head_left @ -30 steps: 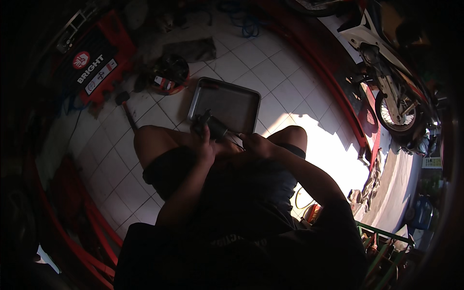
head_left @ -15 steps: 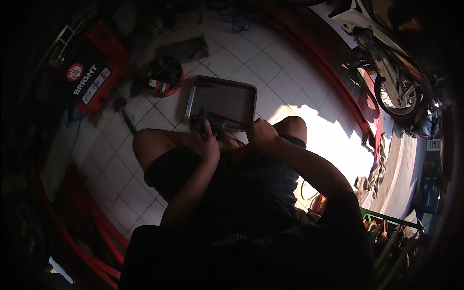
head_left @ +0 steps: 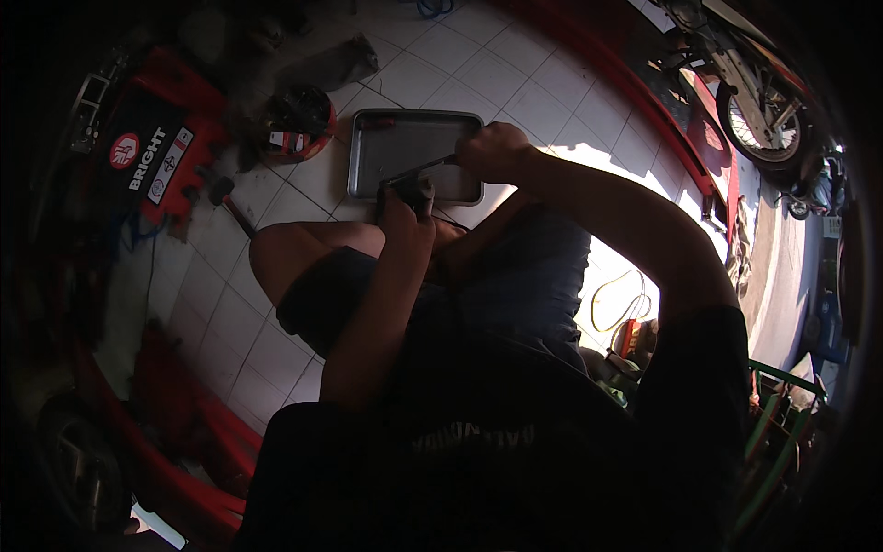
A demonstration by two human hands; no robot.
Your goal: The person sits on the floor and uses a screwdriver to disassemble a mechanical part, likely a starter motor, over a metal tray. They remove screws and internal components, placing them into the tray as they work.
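Note:
My left hand (head_left: 407, 219) is closed round a dark, roughly cylindrical part (head_left: 417, 191), held above the near edge of a grey metal tray (head_left: 353, 158). My right hand (head_left: 494, 152), out over the tray's right side, grips the end of a thin, dark rod-like tool (head_left: 430, 168). From that fist the tool slants down and left to the part; shadow hides whether its tip touches. Inside the tray, near its far left corner, lies a small red-handled item (head_left: 378, 122).
A hammer (head_left: 223, 193) leans by my left knee. Beyond it are a red and black container (head_left: 292, 138) and a red and black case (head_left: 152, 147). A motorcycle wheel (head_left: 762, 124) stands past the red rail at far right. White tiles surround me.
My right hand has moved up and away from my lap, bringing the tool to a slant. The part in my left hand has tilted and shifted slightly right. The whole view has shifted a little.

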